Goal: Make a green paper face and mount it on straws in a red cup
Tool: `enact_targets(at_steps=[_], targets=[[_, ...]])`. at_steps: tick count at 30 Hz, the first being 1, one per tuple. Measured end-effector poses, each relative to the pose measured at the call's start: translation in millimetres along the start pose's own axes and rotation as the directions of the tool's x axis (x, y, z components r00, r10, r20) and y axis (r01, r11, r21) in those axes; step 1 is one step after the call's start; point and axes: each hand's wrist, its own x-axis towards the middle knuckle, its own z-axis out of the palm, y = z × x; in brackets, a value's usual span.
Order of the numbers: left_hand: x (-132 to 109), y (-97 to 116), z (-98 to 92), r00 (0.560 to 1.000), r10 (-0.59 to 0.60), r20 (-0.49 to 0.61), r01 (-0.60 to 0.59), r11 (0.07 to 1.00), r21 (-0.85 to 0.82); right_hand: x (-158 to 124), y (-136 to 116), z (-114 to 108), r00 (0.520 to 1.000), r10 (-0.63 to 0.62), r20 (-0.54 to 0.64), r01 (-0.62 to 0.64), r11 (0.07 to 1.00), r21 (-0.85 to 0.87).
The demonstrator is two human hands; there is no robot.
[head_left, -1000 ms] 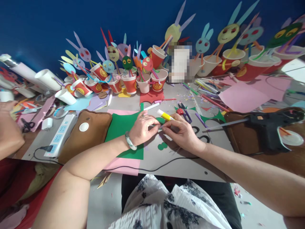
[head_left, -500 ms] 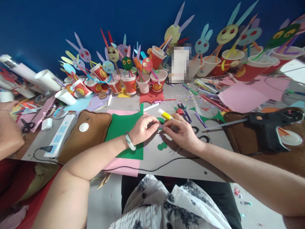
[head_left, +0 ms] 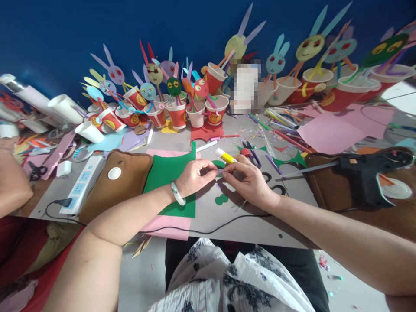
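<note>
My left hand [head_left: 199, 175], a bangle at its wrist, pinches a tiny light-purple paper piece [head_left: 220, 171] between thumb and index finger. My right hand [head_left: 248, 180] pinches at the same piece, fingertips meeting the left ones. A yellow glue stick [head_left: 228, 157] with a white end sticks out from the curled fingers of the right hand. Just behind the fingertips lies a green paper disc [head_left: 218, 164], partly covered by them. Small green paper circles [head_left: 221, 199] lie on the table in front of the hands.
Left of the hands, a green sheet [head_left: 172, 173] lies over pink paper, beside a brown cushion [head_left: 130, 173] and a power strip [head_left: 82, 184]. Scissors [head_left: 251, 154] lie behind the right hand; a black glue gun [head_left: 360, 177] is farther right. Paper cups with rabbit figures [head_left: 175, 115] line the back. Another person's arm [head_left: 14, 182] is at left.
Both hands stay almost in place. The fingertips have shifted very slightly around the small purple piece; the glue stick remains in the right hand.
</note>
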Motion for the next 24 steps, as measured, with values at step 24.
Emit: enact_targets(at_steps=[24], targets=[[6,-13,-3.9,0.993,-0.091,-0.078,0.087,0.994,-0.061,0,-6,-17,0.964,-0.260,-0.055,0.232,0.924,-0.304]])
